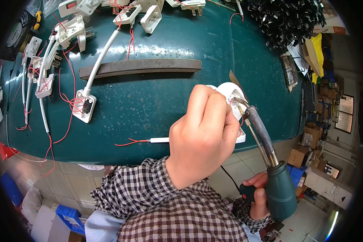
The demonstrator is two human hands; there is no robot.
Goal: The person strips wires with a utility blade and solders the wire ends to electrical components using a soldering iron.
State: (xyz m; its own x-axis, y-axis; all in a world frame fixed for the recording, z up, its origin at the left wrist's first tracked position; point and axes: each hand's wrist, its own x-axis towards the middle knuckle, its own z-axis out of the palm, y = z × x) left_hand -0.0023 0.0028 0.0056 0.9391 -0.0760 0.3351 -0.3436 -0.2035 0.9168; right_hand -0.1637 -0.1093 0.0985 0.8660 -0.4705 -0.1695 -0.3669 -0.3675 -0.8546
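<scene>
Left hand point(203, 135) is clamping the white plug housing point(232, 93) at the near right edge of the bench point(157, 101). Right hand point(259, 192) is gripping the soldering iron point(266, 157) below and right of it. The iron's long axis is running up-left, tip touching the housing. Open room lies rightward, off the bench; the metal bar point(141, 67) is sitting well behind.

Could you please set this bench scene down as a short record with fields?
left hand: closed around a white plug housing
right hand: grips the green handle of a soldering iron
iron tip: at the housing, beside the left fingers
surface: dark green table
nearby: white cable with red wires by the left hand; more wired housings at the table's left
far corner: pile of black parts
</scene>
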